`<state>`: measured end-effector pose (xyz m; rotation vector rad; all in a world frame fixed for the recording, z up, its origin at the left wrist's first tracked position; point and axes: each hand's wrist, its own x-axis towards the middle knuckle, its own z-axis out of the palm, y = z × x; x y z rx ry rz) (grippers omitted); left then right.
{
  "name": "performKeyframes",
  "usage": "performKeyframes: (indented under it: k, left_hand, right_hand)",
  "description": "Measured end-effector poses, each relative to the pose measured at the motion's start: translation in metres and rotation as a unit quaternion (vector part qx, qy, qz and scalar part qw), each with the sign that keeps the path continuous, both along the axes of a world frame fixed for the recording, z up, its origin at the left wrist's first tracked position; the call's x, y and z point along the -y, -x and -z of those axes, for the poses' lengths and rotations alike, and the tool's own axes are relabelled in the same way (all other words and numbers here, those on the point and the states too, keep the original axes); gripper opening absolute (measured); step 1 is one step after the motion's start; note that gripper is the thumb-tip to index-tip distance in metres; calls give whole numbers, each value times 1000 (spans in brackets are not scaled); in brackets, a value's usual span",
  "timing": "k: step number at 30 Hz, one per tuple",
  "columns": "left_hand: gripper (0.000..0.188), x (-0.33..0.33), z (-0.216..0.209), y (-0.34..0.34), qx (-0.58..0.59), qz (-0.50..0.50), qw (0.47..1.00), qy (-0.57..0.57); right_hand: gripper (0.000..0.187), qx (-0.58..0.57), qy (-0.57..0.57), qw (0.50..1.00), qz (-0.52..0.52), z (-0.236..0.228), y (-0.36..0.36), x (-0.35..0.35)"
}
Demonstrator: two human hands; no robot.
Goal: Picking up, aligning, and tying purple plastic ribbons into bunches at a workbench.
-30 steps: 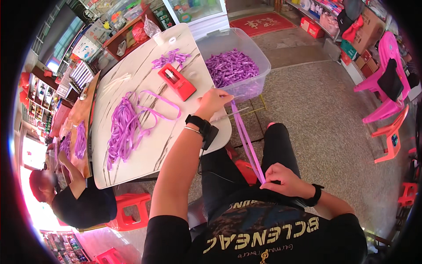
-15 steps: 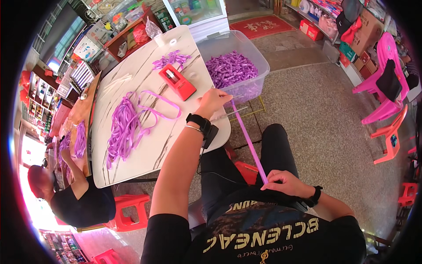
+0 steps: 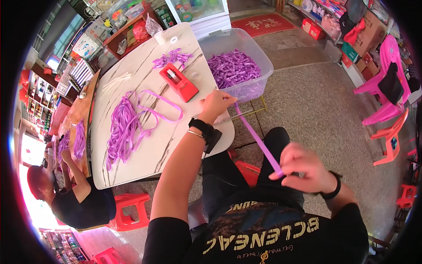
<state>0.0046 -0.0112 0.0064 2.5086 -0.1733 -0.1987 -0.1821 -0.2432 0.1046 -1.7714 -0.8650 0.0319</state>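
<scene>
A flat purple ribbon (image 3: 260, 141) is stretched between my hands, slanting down from the table's edge toward my lap. My left hand (image 3: 217, 106), at the table's right corner, pinches its upper end. Closer to my body, my right hand (image 3: 303, 169) grips the lower end between thumb and fingers; motion blurs it a little. Left of my left forearm, a loose bundle of purple ribbon (image 3: 124, 132) lies on the white marbled table (image 3: 145, 165). A red tape dispenser (image 3: 180, 83) stands just beyond my left hand, with short folded purple ribbon pieces (image 3: 173, 58) behind it.
A clear plastic tub (image 3: 265, 66) full of folded purple pieces (image 3: 233, 68) stands against the table's right side. At far left a person (image 3: 81, 196) handles purple ribbon at another table. Red stools (image 3: 132, 211) and pink chairs (image 3: 387, 83) stand around.
My right hand has moved up and to the right, away from my lap, with the ribbon's lower end in it. My left hand has shifted slightly right and down, still pinching.
</scene>
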Motion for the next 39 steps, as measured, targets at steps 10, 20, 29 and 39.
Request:
performKeyframes:
  k: [10,20,29,39]
  left_hand:
    - [25,1,-3,6,38,-11,999,1]
    - [15,2,-8,6,26,-32,998,53]
    - [17,2,-12,7,31,-35,997,68]
    - [19,0,-6,5,23,18,999,31]
  right_hand:
    - [25,-36,-108,993,-7,-43,-186,-45]
    - [27,-259,-122,957,-52,68,-335,-89]
    - [24,-393,-53,918,9,175,-341,-90]
    - [23,-552,13,834,-5,277,-222,-49]
